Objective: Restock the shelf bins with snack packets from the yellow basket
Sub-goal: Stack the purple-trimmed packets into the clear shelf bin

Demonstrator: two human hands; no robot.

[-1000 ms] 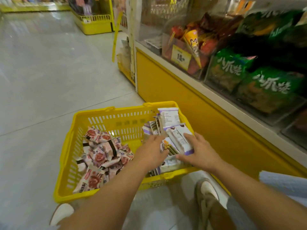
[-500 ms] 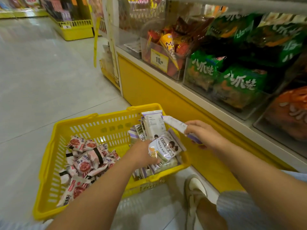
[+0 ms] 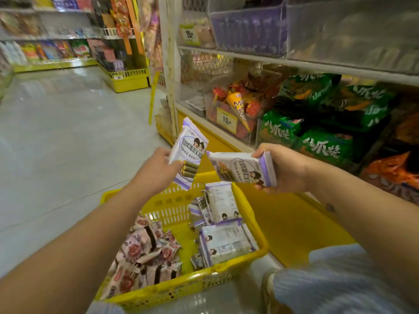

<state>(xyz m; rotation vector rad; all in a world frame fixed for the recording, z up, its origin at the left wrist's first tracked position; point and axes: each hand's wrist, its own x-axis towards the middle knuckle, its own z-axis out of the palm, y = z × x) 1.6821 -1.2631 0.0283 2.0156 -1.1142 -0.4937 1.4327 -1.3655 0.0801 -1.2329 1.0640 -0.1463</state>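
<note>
Hands: I see my left hand (image 3: 158, 168) pinching one white-and-purple packet (image 3: 189, 152) by its left edge, held upright with a slight tilt. My right hand (image 3: 283, 168) has its fingers curled round the purple-striped end of a second packet (image 3: 242, 168), which lies sideways.
Packets' place: both are held above the far end of the yellow basket (image 3: 181, 284), their near corners close together.
Packet print: each shows an oval label with Chinese characters too blurred for me to read, cartoon faces and dark rolled sticks.
Basket contents: more white-and-purple packets (image 3: 223, 241) fill the right side and red-and-white packets (image 3: 145, 252) the left.
Shelf writing: a yellow price tag (image 3: 226, 120) reads "15" and a higher tag (image 3: 190, 34) reads "25". The green bags (image 3: 322, 146) carry "八爪烧" in white.
Upper bin: a clear bin holds purple packs (image 3: 247, 30).
Floor: pale glossy floor (image 3: 56, 143) stretches away under the basket.
Room: it is a shop aisle, with stocked shelves (image 3: 45, 48) on yellow bases along the far side.
</note>
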